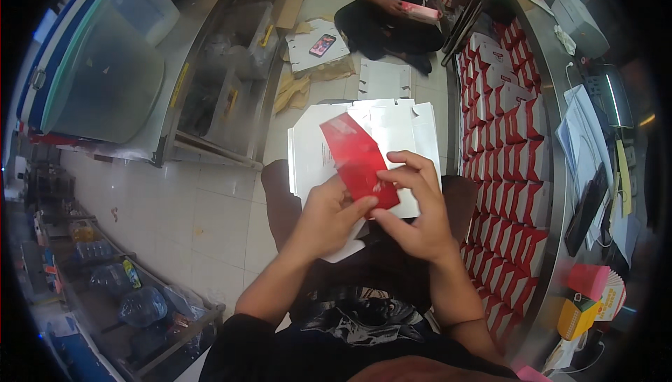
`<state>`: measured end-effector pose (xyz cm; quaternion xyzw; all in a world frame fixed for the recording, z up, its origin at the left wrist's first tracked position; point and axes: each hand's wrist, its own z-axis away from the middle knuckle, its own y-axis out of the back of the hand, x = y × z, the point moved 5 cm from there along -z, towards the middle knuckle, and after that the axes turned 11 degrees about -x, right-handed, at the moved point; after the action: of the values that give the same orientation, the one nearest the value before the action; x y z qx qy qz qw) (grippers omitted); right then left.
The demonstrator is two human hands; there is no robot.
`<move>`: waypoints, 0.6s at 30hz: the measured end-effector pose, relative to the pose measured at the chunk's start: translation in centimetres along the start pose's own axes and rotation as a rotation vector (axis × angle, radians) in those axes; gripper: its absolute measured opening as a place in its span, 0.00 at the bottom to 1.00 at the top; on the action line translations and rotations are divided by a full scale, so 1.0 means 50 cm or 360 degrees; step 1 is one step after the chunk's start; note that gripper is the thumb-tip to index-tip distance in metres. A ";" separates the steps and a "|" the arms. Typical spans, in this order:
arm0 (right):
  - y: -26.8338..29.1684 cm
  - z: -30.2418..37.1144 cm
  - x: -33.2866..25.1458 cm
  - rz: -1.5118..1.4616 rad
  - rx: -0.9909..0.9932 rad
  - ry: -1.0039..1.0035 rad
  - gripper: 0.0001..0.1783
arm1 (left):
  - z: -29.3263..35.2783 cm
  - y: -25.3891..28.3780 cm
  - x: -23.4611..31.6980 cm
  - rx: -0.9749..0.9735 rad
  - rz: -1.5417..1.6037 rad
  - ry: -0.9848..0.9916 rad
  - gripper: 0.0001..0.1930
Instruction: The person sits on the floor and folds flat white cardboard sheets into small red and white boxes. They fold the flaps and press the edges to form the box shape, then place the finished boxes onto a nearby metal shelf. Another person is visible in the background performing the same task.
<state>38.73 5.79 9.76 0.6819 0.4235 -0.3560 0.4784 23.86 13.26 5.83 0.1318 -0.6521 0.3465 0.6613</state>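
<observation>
Over my lap, both hands work on a red cardboard piece (355, 154), which is tilted with a pale patch at its far end and white print near my fingers. My left hand (327, 215) pinches its lower left edge, the thumb lying on top. At the lower right edge, my right hand (420, 207) has its thumb and curled fingers closed on the card. Beneath it, several flat white cardboard blanks (313, 154) with cut flaps rest across my legs. The underside of the red piece is hidden.
Ahead, a person (392, 22) sits on the floor holding a red and white box (420, 11). A phone (322, 45) lies on white card. Rows of red and white boxes (514, 203) line my right. Steel shelving (210, 95) and a bottle rack (133, 305) stand left.
</observation>
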 end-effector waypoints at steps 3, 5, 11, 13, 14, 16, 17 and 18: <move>0.040 0.019 0.015 -0.0146 -0.0069 -0.0065 0.31 | 0.010 0.013 0.061 -0.0665 -0.1050 0.0158 0.11; 0.053 0.002 -0.016 0.0397 -0.0203 0.0024 0.31 | 0.020 0.019 0.058 -0.0802 -0.1350 0.0221 0.12; -0.038 0.016 0.038 0.0507 -0.0729 0.0040 0.24 | 0.026 0.035 0.037 -0.0803 -0.1844 0.0197 0.13; -0.065 0.015 0.039 0.0725 -0.0716 -0.0071 0.21 | 0.026 0.032 0.036 -0.0689 -0.1797 0.0217 0.15; -0.079 0.018 0.050 0.0803 -0.0669 -0.0125 0.18 | 0.027 0.029 0.035 -0.0636 -0.1772 0.0226 0.16; -0.079 0.017 0.051 0.0808 -0.0650 -0.0176 0.17 | 0.031 0.021 0.052 -0.0457 -0.1755 0.0083 0.18; -0.079 0.016 0.052 0.0808 -0.0641 -0.0200 0.16 | 0.034 0.019 0.059 -0.0365 -0.1746 0.0013 0.18; -0.071 0.013 0.046 0.0784 -0.0579 -0.0179 0.16 | 0.036 0.017 0.064 -0.0295 -0.1690 -0.0152 0.20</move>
<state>36.31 6.39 6.31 0.6464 0.2753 -0.1849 0.6872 21.63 13.68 8.86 0.4001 -0.5530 -0.1007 0.7239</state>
